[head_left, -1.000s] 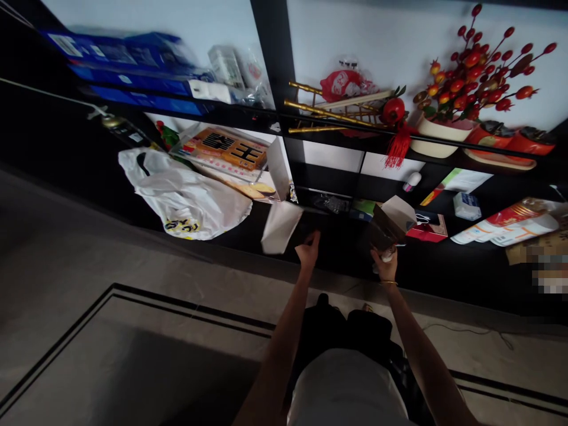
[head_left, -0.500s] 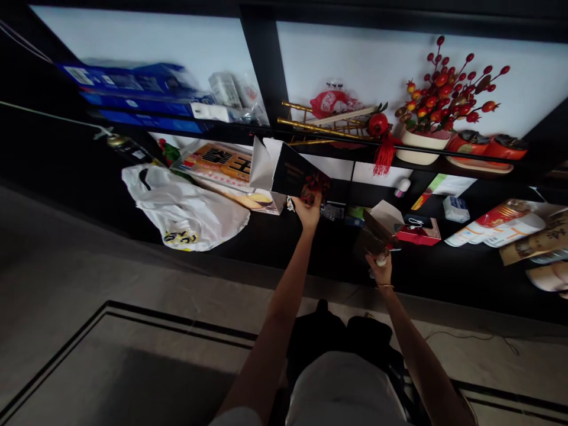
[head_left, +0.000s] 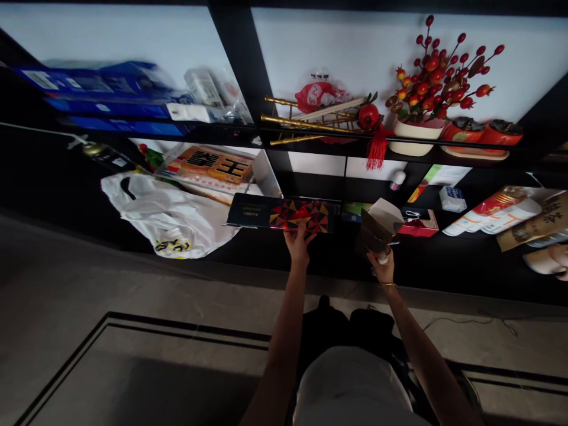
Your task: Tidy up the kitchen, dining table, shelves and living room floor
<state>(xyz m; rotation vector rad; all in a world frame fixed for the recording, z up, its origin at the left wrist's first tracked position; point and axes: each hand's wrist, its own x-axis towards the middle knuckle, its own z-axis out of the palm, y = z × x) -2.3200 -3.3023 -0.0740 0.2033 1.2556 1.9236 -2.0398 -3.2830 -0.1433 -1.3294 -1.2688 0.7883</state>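
Left hand [head_left: 296,245]: At your 11 o'clock, it is gripping a long, flat, greenish-black box with red and gold triangles [head_left: 281,214]; the fingers are bending around its near edge, and one digit is lying across the printed face.
Triangle pattern: The box is facing you, with its plainer end pointing toward 9 o'clock. I cannot tell whether its underside is touching the black shelf top [head_left: 337,254].
Right hand [head_left: 382,269]: Between your 12 and 1 o'clock, its fingers are curling in at the near end of an open brown cardboard carton with a pale flap [head_left: 373,234]; something small and whitish is showing there, too unclear to name.
Pale flap: It is standing out toward the carton's own 1 o'clock.
Plastic: A crumpled white plastic bag with black and yellow print [head_left: 168,213] is lying at your 10 o'clock.
Red cardboard: A flat red box [head_left: 428,229] is lying at your 1 o'clock, just beside the carton.
Berries: Farther off, between 12 and 1, red berry sprigs [head_left: 437,83] are rising from a cream oval pot [head_left: 415,139].
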